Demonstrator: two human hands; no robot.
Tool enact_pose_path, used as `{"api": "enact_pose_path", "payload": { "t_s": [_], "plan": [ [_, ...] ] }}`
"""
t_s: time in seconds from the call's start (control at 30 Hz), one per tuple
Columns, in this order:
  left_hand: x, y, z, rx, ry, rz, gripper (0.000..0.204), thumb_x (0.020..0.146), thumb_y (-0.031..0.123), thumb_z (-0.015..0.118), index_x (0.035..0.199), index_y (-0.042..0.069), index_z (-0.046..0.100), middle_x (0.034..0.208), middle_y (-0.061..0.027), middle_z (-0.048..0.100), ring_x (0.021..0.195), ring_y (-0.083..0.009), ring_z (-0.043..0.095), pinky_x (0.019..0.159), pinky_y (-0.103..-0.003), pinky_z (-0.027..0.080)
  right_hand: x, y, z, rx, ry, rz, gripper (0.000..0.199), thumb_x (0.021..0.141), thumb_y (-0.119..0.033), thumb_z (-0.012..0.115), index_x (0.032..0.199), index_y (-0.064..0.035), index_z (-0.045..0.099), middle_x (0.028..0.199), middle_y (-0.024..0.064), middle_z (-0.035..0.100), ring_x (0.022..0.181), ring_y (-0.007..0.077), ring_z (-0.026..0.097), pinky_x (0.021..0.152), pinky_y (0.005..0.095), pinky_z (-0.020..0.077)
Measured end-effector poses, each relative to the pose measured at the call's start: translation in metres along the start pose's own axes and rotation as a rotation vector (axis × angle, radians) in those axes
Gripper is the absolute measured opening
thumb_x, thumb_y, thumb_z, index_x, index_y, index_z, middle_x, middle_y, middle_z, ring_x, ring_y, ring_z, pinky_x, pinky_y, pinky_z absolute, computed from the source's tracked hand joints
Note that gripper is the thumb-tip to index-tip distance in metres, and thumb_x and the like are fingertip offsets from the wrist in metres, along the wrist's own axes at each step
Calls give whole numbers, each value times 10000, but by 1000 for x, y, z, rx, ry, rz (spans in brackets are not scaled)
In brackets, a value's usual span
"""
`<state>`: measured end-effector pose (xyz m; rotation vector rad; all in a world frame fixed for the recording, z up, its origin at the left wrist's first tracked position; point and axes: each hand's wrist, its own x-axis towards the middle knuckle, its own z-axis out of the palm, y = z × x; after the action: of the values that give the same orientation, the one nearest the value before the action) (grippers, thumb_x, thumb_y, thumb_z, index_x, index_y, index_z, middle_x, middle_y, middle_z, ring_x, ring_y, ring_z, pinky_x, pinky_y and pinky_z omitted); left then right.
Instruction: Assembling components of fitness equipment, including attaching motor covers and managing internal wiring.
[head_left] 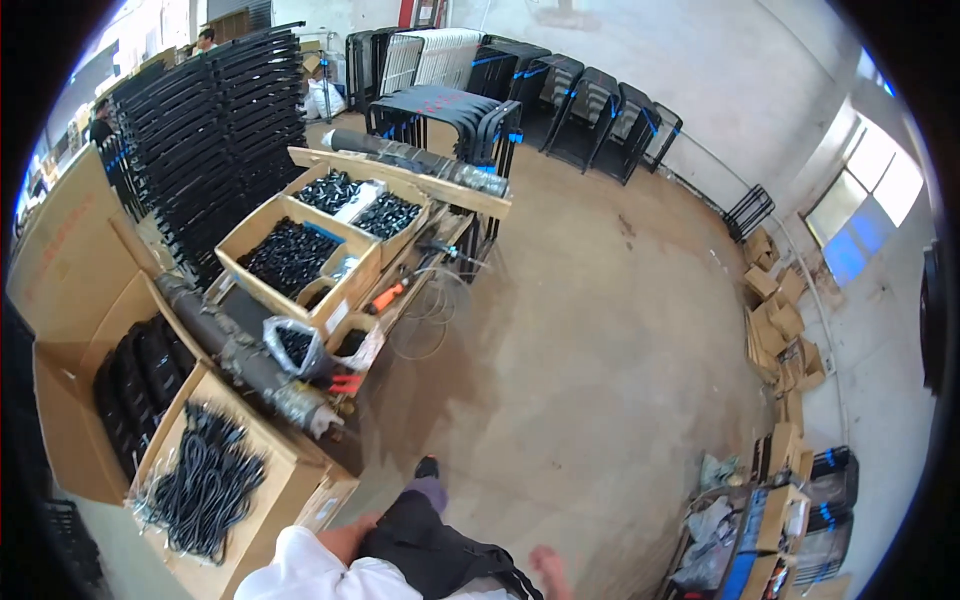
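Observation:
My right hand point(546, 562) hangs low at the lower edge, out over the floor beside my black clothing. It is small and smeared, so its fingers do not show clearly, and nothing can be made out in it. Out of a white sleeve point(300, 570) comes my left forearm point(347, 536), which reaches to the black cloth point(425, 540) at my front. The fingers of the left hand are hidden there. To the left, nearest that arm, a bundle of black cables point(208, 490) lies on a cardboard box point(270, 475).
One foot point(427, 466) is ahead on the concrete floor point(560, 400). A workbench at left bears cartons of small black parts point(285, 255), an orange-handled tool point(385, 298) and a wrapped roller point(250, 360). Black frames point(215, 130) are stacked behind. Cardboard boxes point(780, 310) line the right wall.

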<state>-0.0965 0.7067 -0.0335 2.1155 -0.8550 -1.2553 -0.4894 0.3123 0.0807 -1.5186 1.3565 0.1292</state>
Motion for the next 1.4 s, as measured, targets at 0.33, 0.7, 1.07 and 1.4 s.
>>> {"api": "enact_pose_path", "payload": {
  "t_s": [0.33,0.7,1.07,1.4],
  "plan": [
    [259,239,-257,55,268,-291,503,961,456,522,1229,98,752,1274,-198,714,1212,-403,660,1051,-499,524,79,-103,-11,25,-360,154,311,983,-305,609,1154,-67,713,1018,121,743,795,233,718,627,380,562],
    [327,245,-267,-71,239,-423,530,949,458,507,1215,67,746,1241,-246,707,1210,-412,655,1057,-488,507,367,-332,-51,47,-181,226,312,927,-235,655,1145,-17,701,961,107,755,739,202,716,583,338,543],
    [303,208,-175,-129,273,-1025,447,917,407,661,1047,-2,785,1119,-243,760,1111,-387,727,957,-466,562,683,-626,-110,-597,-187,-290,308,938,-241,653,1057,31,734,850,94,754,669,196,694,567,349,543],
    [412,229,-303,-633,607,-681,385,893,394,626,992,61,792,967,-163,787,940,-330,758,856,-433,578,652,-821,25,-152,-383,-184,382,998,-270,653,1249,17,671,979,119,751,768,194,712,622,309,565]
  ]
}}
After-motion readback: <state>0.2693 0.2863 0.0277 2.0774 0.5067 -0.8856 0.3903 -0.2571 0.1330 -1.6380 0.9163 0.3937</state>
